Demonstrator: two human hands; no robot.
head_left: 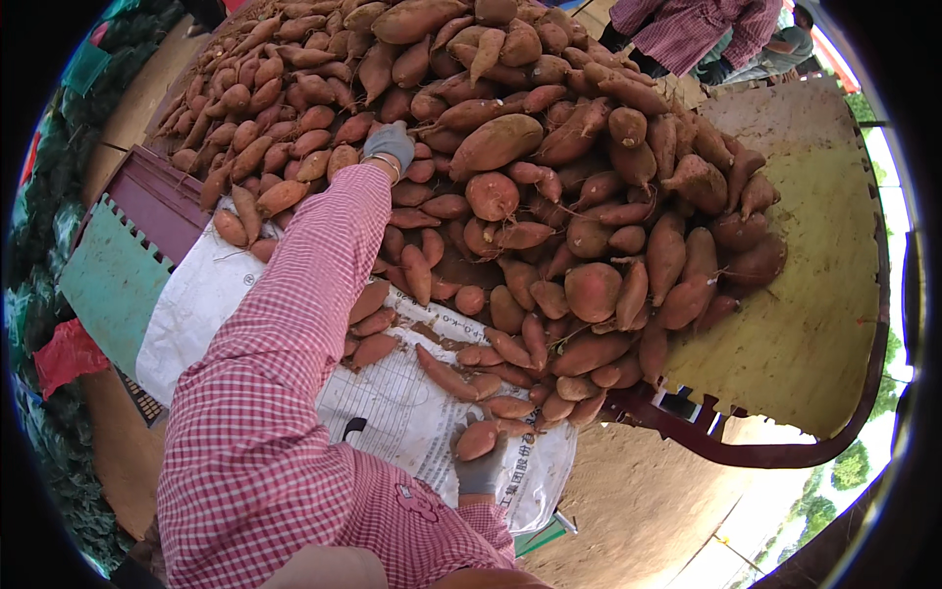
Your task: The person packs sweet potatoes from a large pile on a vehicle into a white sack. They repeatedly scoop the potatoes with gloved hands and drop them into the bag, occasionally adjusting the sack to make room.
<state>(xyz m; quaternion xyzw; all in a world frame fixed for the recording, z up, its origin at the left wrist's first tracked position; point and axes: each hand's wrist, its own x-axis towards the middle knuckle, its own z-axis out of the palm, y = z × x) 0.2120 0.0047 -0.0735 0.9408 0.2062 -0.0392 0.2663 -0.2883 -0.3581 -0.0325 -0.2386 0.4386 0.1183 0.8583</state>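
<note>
A large heap of reddish-brown sweet potatoes (494, 144) fills the table before me. My left hand (390, 146), in a grey glove with a bangle at the wrist, reaches far into the upper part of the heap. Its fingers touch the sweet potatoes there; whether they grip one is hidden. Close to my body, my right hand (480, 465), also gloved in grey, holds a small sweet potato (477, 440) over a white woven sack (397, 412). Several small sweet potatoes (508, 406) lie on the sack just beyond this hand.
A yellow panel (802, 280) with a dark red metal frame (736, 453) borders the heap on the right. At left are a green panel (114, 265) and a red cloth or bag (70, 357). A person in a checked garment (692, 29) stands across the heap.
</note>
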